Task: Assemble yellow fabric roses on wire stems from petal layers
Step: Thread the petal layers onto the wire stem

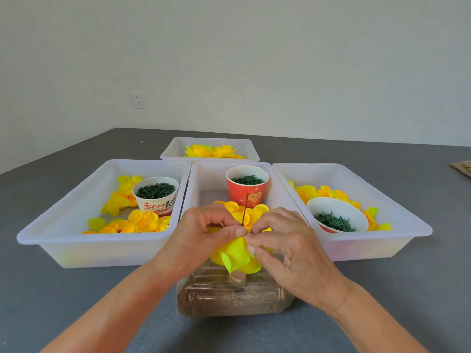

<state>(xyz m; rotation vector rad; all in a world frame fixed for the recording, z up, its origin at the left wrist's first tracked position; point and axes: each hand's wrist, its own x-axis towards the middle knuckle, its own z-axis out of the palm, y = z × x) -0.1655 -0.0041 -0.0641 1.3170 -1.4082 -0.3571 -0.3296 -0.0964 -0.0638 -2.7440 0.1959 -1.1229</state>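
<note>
Petal layers (235, 253) of one yellow rose sit pinched between both hands, left hand (204, 233) and right hand (288, 248), just in front of the middle tray (193, 189); the wire stem (245, 210) pokes up between the fingertips. Finished roses (210, 151) lie in the tray behind it. Loose petals (135, 222) fill the tray to its left, so much assembly likely remains.
</note>
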